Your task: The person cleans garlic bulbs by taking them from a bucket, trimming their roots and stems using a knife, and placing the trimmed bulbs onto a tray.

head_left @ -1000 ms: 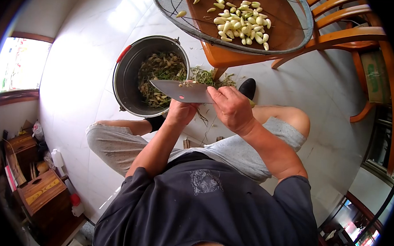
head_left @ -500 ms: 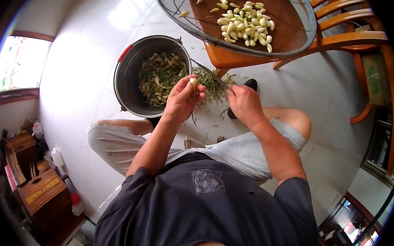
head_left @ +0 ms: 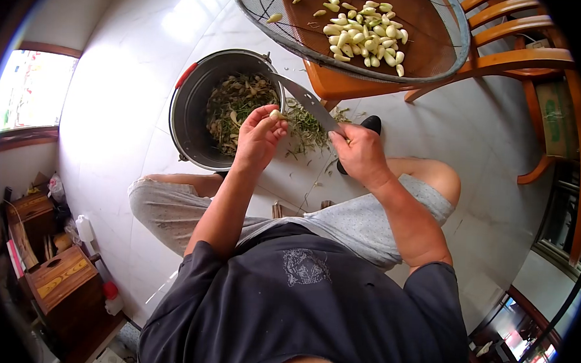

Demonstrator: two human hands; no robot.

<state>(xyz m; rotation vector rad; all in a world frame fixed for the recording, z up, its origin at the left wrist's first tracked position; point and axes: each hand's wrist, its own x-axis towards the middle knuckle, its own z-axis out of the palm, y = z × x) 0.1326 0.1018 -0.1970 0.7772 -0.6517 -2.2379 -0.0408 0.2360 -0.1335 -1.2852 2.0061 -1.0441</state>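
Note:
Over the right rim of the metal bucket [head_left: 175,119], my left hand [head_left: 260,137] pinches a small pale bulb [head_left: 277,115] between thumb and fingers. My right hand [head_left: 359,152] is closed round the handle of a knife [head_left: 311,104], whose broad blade points up and left toward the bucket rim. The blade and the bulb are apart. Peelings and green trimmings [head_left: 235,106] fill the bottom of the bucket. Beyond my hands, a round mesh tray [head_left: 291,47] holds a heap of pale bulbs [head_left: 367,37].
The mesh tray rests on an orange-brown wooden chair [head_left: 335,85]. Green scraps [head_left: 306,126] lie on the tiled floor [head_left: 117,107] right of the bucket. A wooden box [head_left: 62,278] stands at lower left, and a cardboard box [head_left: 556,120] is at the right.
My left hand has moved slightly left with the bulb, which now lies more sideways. The knife has turned, showing its broad face, and its blade is farther from the bulb.

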